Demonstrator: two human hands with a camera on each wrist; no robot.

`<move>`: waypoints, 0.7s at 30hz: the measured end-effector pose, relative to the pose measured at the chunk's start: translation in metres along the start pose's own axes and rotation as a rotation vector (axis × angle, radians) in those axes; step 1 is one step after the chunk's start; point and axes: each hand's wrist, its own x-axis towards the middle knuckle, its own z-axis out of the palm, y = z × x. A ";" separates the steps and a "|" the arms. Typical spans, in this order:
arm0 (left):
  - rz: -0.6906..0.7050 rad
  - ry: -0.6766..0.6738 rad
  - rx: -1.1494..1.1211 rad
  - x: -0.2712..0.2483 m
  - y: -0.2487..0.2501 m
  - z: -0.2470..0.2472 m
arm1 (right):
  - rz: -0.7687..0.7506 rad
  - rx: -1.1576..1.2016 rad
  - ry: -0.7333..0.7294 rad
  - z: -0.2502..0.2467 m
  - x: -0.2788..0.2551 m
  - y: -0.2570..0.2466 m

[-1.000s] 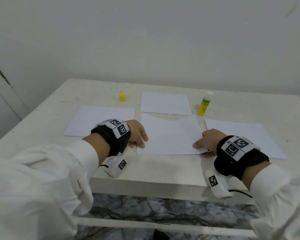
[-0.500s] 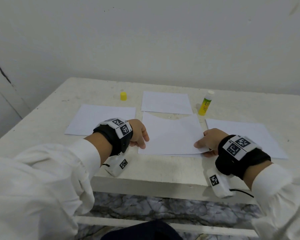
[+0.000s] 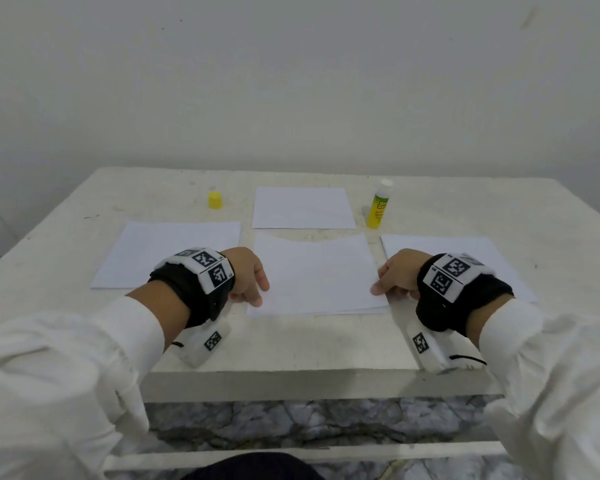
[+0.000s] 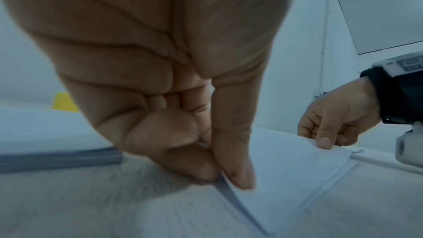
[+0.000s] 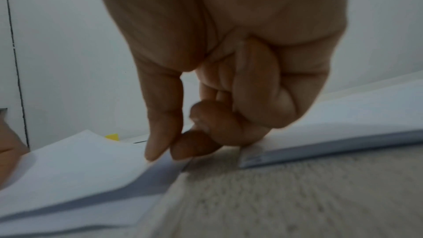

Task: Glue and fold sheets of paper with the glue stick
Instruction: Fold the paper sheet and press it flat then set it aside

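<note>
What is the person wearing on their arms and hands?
Both hands, left hand and right hand, are bare. Each wrist has a black strap with a white block of black square-patterned markers, a small white camera unit beneath with a thin black cable, and a loose white sleeve.

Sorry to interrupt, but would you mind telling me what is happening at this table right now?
A person is folding paper. The left hand pinches the near left corner of the middle sheet, and the right hand pinches its near right corner, lifting the top layer slightly. The glue stick stands uncapped beyond the sheet, its yellow cap set apart to the left. Three other sheets lie flat on the table.
</note>
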 end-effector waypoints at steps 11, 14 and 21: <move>-0.016 -0.017 0.026 0.003 0.000 -0.001 | -0.086 -0.047 -0.028 0.004 0.009 0.007; -0.017 -0.019 0.043 0.003 0.001 -0.001 | -0.093 -0.126 -0.030 0.004 0.009 0.007; -0.021 -0.006 0.079 0.001 0.002 -0.001 | -0.080 -0.182 -0.018 0.005 0.010 0.005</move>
